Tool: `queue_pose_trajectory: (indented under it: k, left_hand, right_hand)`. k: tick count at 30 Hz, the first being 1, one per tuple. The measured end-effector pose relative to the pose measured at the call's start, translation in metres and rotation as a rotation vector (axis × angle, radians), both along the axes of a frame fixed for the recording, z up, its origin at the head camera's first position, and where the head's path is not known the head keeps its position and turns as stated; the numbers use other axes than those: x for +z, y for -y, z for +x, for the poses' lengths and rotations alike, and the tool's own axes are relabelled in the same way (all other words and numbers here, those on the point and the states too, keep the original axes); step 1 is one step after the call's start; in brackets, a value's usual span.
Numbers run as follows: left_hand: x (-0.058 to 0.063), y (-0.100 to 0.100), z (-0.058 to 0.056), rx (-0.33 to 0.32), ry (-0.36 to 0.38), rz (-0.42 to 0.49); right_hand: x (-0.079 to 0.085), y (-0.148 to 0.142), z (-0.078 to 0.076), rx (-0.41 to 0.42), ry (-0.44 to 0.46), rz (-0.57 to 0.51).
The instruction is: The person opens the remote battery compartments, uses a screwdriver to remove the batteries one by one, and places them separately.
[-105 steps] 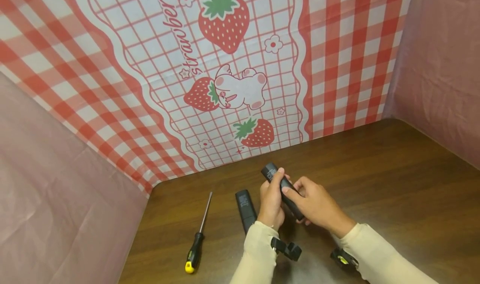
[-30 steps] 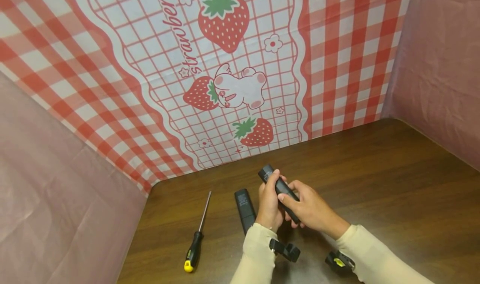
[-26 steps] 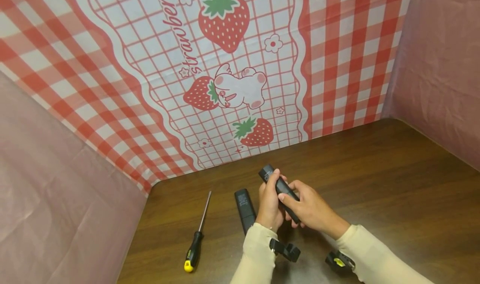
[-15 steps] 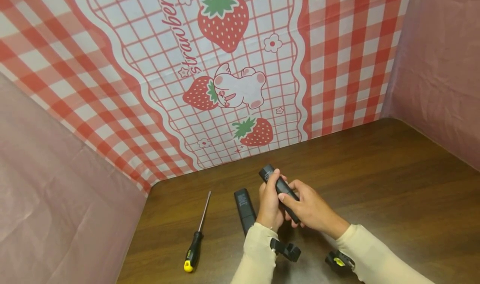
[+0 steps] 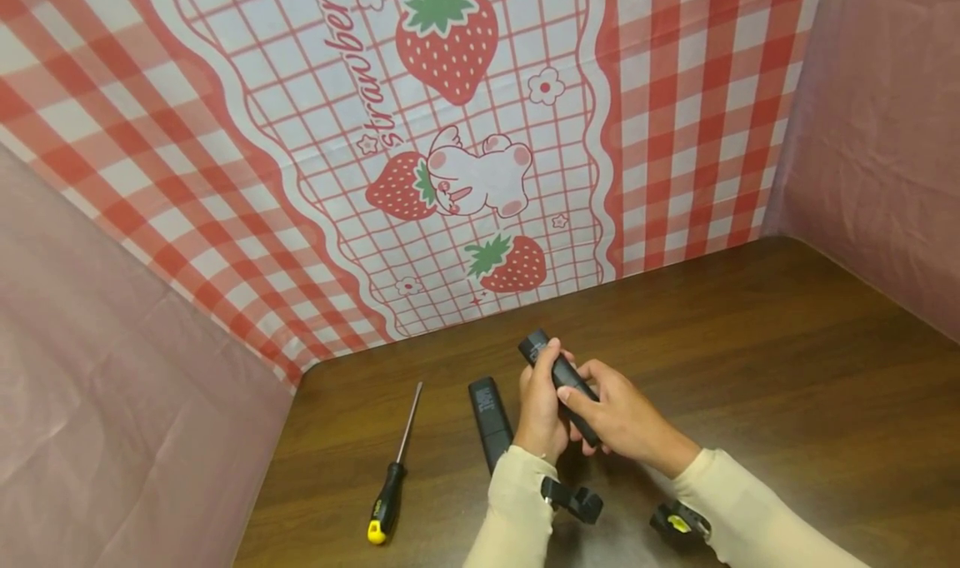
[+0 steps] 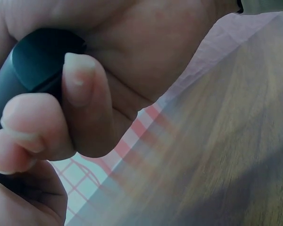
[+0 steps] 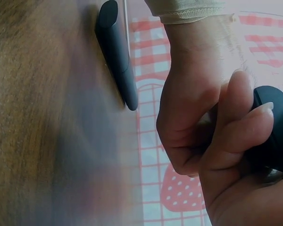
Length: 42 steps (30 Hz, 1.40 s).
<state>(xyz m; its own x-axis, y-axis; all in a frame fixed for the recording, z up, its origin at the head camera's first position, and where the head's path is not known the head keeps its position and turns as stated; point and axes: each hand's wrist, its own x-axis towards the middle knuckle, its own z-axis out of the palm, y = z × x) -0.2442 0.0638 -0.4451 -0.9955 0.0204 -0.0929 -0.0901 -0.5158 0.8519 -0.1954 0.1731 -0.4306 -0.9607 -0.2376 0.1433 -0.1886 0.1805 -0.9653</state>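
In the head view, a black oblong case (image 5: 573,378) with pale lettering near its far end is held tilted above the table. My left hand (image 5: 540,406) grips its far half, thumb along the top. Around the near half curl the fingers of my right hand (image 5: 630,418), its thumb pressing on the upper face. The left wrist view shows the case's rounded end (image 6: 45,54) between the fingers. A second, similar black case (image 5: 489,414) lies left of my left hand, partly hidden by the sleeve. Farther left lies a screwdriver (image 5: 396,472) with a black and yellow handle.
The brown wooden table (image 5: 787,368) ends at a strawberry-print checked cloth (image 5: 697,135) behind. Pink cloth hangs at left (image 5: 112,343) and right (image 5: 885,151). Black straps with mounts (image 5: 573,500) sit on both wrists.
Since the earliest frame both hands and the held case have shifted slightly left, and the right thumb sits a little lower along it. Over the last second, hardly anything has moved.
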Motion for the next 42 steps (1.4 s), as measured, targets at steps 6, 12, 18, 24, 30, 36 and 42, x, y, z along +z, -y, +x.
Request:
queue_pose_trajectory:
  k: [6,12,18,24,30,36,42]
  left_hand:
    - [-0.001,0.001,0.001,-0.002,-0.003,0.012]
    - [-0.006,0.006,0.004,0.003,0.005,0.013]
    - [-0.010,0.012,0.005,0.011,0.015,0.011]
    - [-0.008,0.010,0.004,0.008,0.004,0.015]
    - [-0.003,0.006,0.000,0.009,-0.032,0.005]
    - [-0.003,0.005,0.000,0.010,-0.032,0.003]
    - [-0.004,0.005,0.000,0.011,-0.021,0.025]
  right_hand:
    - [0.000,0.001,0.000,0.014,0.009,0.000]
    - [-0.003,0.005,0.003,0.050,0.014,0.001]
    - [-0.006,0.008,0.003,0.080,0.021,-0.015]
    - [-0.002,0.007,0.002,0.070,0.037,-0.039]
    - [0.003,0.007,-0.001,0.013,0.121,-0.076]
    - [0.001,0.005,-0.002,-0.003,0.100,-0.048]
    - [0.001,0.004,0.000,0.031,0.044,-0.032]
